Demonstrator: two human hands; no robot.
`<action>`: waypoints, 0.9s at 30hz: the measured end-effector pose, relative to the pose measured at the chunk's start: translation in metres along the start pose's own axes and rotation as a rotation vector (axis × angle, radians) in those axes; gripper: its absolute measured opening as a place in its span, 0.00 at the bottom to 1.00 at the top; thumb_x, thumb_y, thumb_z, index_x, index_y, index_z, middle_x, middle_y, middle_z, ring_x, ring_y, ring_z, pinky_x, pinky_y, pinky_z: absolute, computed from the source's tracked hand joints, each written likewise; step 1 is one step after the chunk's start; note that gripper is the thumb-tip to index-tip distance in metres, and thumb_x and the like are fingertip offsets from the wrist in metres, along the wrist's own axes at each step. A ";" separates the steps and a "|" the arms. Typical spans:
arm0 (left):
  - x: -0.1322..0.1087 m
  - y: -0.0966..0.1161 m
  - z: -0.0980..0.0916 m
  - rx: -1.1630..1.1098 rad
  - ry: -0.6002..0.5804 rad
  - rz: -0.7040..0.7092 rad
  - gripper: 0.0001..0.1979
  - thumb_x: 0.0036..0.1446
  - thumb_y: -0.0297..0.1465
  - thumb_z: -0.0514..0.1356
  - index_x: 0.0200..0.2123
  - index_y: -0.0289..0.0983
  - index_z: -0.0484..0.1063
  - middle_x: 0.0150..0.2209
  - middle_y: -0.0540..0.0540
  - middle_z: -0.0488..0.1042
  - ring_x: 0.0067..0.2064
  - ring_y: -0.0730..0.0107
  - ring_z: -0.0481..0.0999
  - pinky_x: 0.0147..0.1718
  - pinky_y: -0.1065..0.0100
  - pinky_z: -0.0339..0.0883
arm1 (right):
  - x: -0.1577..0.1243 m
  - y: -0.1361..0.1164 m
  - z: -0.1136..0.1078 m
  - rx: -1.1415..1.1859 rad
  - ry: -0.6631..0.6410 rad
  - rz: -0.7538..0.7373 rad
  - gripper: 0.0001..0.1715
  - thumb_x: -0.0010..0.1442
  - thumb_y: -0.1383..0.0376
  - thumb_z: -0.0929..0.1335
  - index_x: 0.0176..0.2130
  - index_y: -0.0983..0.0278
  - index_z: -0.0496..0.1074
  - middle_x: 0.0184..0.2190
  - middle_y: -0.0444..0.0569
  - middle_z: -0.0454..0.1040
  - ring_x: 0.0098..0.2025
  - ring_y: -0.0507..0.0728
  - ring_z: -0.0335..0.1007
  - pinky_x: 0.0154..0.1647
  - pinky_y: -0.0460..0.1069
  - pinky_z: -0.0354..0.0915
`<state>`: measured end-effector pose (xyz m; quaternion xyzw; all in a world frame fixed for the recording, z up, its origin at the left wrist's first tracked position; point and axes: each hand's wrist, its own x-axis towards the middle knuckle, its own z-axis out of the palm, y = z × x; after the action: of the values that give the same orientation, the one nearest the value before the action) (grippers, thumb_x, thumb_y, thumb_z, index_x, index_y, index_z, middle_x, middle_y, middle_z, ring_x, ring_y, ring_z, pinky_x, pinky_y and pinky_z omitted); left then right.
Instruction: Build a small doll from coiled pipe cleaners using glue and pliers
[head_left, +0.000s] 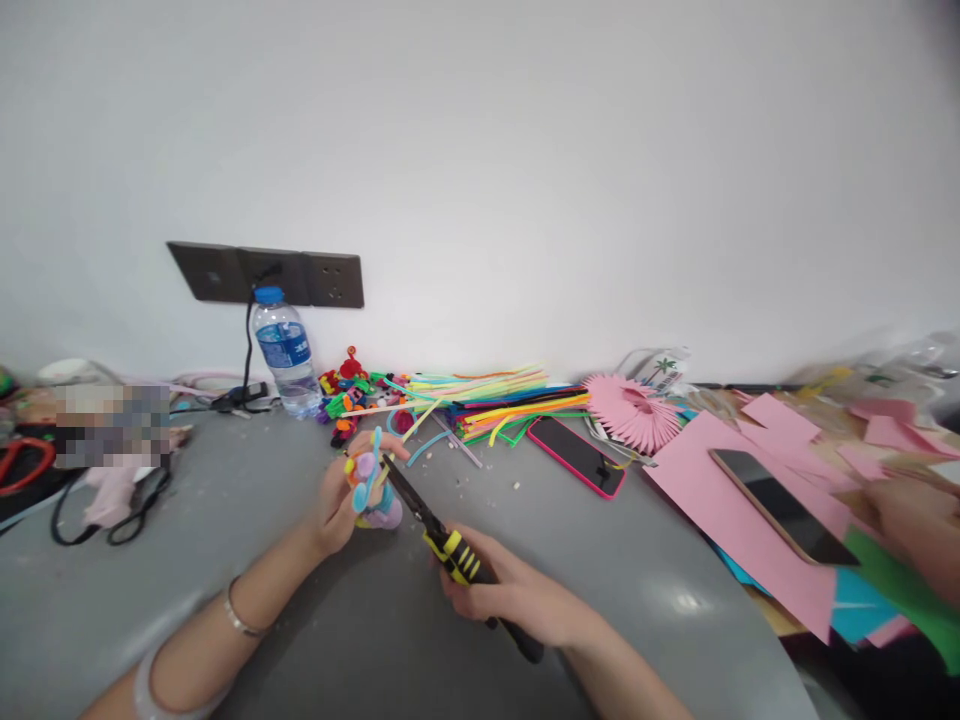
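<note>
My left hand (339, 500) is closed around a small pastel figure made of pipe cleaners (384, 510), with light blue, lilac and yellow parts. A pale yellow pipe cleaner strand (420, 420) sticks out from it toward the back right. My right hand (499, 580) grips black and yellow long-nose pliers (454, 550). Their dark tips meet the figure's right side near the yellow strand; whether the jaws pinch it I cannot tell. My left palm and part of the figure are hidden behind fingers and loops.
Behind my hands lie bundled coloured pipe cleaners (510, 405), small bright figures (352, 395) and a water bottle (285, 355). A pink-edged phone (576, 457) rests right of them. Pink paper (697, 480), another phone (780, 505) and another person's hand (915, 520) are at right. Red-handled scissors (28, 465) lie left.
</note>
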<state>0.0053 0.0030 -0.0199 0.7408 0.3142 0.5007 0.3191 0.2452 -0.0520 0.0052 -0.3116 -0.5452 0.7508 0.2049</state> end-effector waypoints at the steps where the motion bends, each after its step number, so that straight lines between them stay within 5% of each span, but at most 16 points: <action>1: 0.000 0.001 0.000 0.004 -0.002 -0.002 0.26 0.63 0.50 0.44 0.44 0.37 0.72 0.44 0.38 0.73 0.48 0.52 0.70 0.48 0.54 0.63 | 0.000 0.001 0.003 0.003 0.009 -0.010 0.17 0.46 0.69 0.66 0.39 0.64 0.64 0.26 0.39 0.61 0.27 0.48 0.53 0.26 0.44 0.51; 18: -0.009 0.002 0.005 -0.028 0.121 -0.008 0.30 0.59 0.55 0.46 0.44 0.38 0.73 0.46 0.38 0.73 0.49 0.50 0.70 0.52 0.49 0.62 | -0.001 0.008 0.017 0.141 -0.010 0.003 0.20 0.46 0.67 0.68 0.41 0.65 0.64 0.24 0.38 0.62 0.24 0.47 0.55 0.25 0.44 0.51; 27: -0.011 0.003 0.004 -0.004 0.095 -0.004 0.28 0.59 0.54 0.47 0.45 0.40 0.73 0.46 0.37 0.72 0.54 0.45 0.67 0.53 0.45 0.62 | -0.005 0.004 0.018 0.090 0.001 -0.008 0.18 0.46 0.68 0.68 0.40 0.64 0.63 0.25 0.38 0.61 0.26 0.47 0.52 0.25 0.44 0.50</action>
<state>0.0063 -0.0082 -0.0252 0.7150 0.3292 0.5353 0.3064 0.2368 -0.0690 0.0070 -0.3003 -0.5122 0.7734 0.2221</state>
